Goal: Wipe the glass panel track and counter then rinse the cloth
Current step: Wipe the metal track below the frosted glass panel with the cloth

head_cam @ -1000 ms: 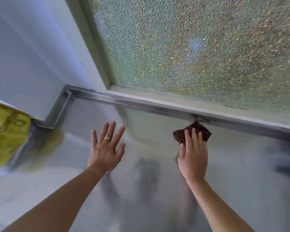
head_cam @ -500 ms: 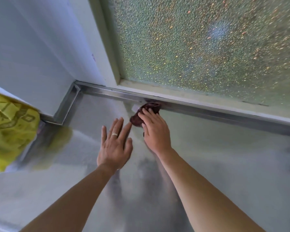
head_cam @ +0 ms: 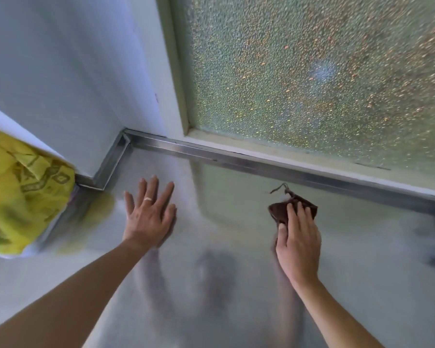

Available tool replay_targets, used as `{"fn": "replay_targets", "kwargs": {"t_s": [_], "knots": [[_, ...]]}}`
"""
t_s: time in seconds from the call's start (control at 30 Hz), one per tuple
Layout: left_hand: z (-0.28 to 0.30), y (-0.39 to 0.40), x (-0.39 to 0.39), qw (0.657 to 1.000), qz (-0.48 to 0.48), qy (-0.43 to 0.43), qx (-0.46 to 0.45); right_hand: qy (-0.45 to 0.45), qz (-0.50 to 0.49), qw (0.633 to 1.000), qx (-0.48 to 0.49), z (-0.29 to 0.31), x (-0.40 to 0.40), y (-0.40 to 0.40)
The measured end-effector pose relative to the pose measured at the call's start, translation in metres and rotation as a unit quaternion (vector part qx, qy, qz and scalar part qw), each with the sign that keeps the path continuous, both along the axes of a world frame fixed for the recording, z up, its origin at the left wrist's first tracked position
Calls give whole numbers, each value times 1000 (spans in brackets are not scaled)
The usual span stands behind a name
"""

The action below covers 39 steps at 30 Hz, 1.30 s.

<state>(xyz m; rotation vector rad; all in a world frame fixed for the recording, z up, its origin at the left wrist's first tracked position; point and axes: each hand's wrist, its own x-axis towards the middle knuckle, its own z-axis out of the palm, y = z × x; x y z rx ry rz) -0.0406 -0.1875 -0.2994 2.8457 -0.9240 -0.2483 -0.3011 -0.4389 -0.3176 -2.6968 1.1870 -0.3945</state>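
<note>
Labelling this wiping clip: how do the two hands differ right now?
The left hand lies bare on the steel counter, fingers spread, a ring on one; the right hand presses a dark brown cloth under its fingers and shows no ring. The right hand sits nearer the track. Both rest palm down.

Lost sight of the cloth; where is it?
In the head view, right of centre: the cloth lies on the counter under the right hand, just short of the track.
</note>
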Motion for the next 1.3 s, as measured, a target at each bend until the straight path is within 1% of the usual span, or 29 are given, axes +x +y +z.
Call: {"fn": "replay_targets", "kwargs": {"t_s": [0.17,0.4,0.63,0.83,1.03,1.13,1.23,1.3], "knots": [[-11,11,8,999,-12,-8,30,6,30,999,-11,-2,57,-7],[-15,13,11,1000,-9,4,3,-33,152,988,-4,-8,152,15],[-15,13,11,1000,-10,6,2,-49,218,975,3,-4,197,40],[-14,13,12,1000,-13,11,-2,-62,287,956,12,-7,242,60],[-14,10,13,1000,-10,4,-4,-63,390,917,48,-13,305,79],[-12,10,12,1000,2,0,-3,-65,399,910,96,-8,324,85],[-7,12,8,999,18,3,-34,-85,379,903,184,6,313,90],[-6,17,7,996,15,-2,-87,-94,383,900,185,12,280,91]]}}
